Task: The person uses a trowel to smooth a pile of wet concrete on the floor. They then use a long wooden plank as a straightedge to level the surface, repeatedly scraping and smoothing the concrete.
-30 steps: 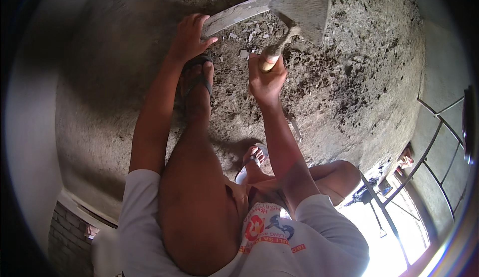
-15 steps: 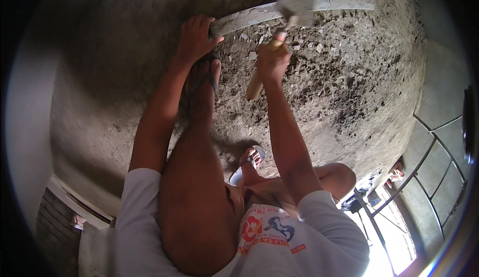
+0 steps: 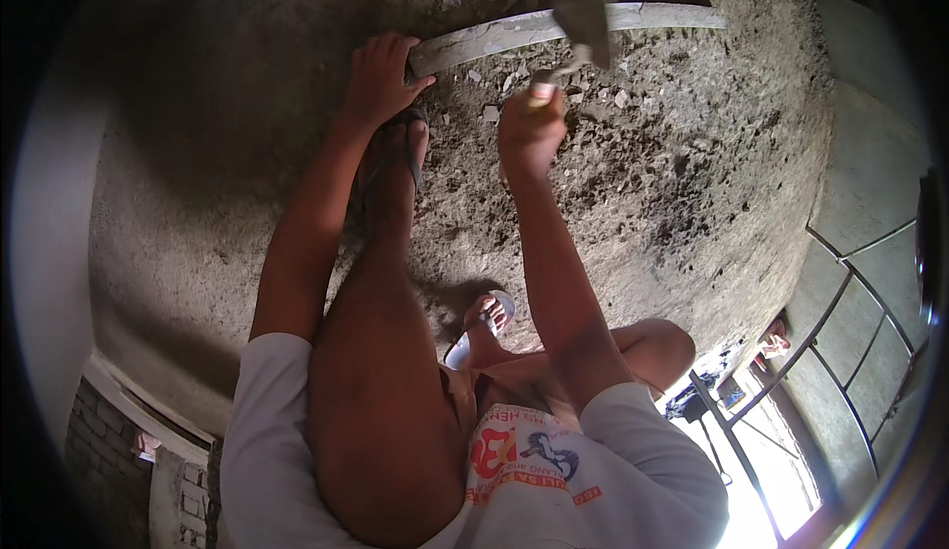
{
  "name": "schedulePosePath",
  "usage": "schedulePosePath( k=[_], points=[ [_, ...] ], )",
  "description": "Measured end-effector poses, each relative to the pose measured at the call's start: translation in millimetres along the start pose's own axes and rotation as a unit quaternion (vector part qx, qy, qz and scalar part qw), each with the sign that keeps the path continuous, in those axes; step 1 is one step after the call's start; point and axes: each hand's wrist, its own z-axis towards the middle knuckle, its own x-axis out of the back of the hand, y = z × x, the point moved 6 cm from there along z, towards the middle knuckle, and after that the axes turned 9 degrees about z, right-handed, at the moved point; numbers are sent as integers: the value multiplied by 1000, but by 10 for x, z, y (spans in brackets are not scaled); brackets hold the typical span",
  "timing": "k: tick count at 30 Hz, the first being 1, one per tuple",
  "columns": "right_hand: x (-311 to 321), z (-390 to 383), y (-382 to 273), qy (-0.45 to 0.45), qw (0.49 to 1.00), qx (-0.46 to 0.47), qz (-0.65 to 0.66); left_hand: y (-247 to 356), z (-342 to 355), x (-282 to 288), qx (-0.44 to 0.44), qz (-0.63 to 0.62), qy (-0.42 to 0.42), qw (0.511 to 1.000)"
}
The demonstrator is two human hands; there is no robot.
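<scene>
My right hand [image 3: 532, 134] is closed round the handle of a trowel [image 3: 585, 17]. Its pointed metal blade stands tilted over a long pale bar [image 3: 484, 39] and hides a short stretch of it; I cannot tell whether the two touch. At the bar's left end, my left hand [image 3: 382, 80] grips it, with the thumb on the near side and the fingers beyond. The bar lies across rough, crumbly ground [image 3: 633, 154] strewn with small stone chips.
My sandalled foot [image 3: 395, 154] is planted close below my left hand, and the other sandalled foot [image 3: 484, 322] rests nearer me. A metal frame of thin bars [image 3: 830, 341] stands at the right, by a bright opening. A block wall [image 3: 99, 430] shows at lower left.
The trowel's blade has turned from showing a light face to a darker, narrower one. My right hand has shifted slightly left and nearer me. My left hand keeps its grip on the bar.
</scene>
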Motion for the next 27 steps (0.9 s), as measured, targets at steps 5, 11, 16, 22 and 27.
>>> schedulePosePath(
  k=[5,11,16,22,27],
  points=[
    [-74,-61,-258,-100,988,56,-100,-52,-60,68,21,-21,12,999],
    [-233,-151,60,-100,987,83,-97,-15,-32,23,25,-20,-4,999],
    [-183,-341,-151,-154,965,184,-108,-58,-166,41,49,-14,-10,999],
    [-396,-397,101,-202,978,24,-43,-113,-130,12,50,-22,0,999],
    [-275,-433,-240,-191,981,16,-2,-193,-269,-32,57,-19,21,998]
  ],
)
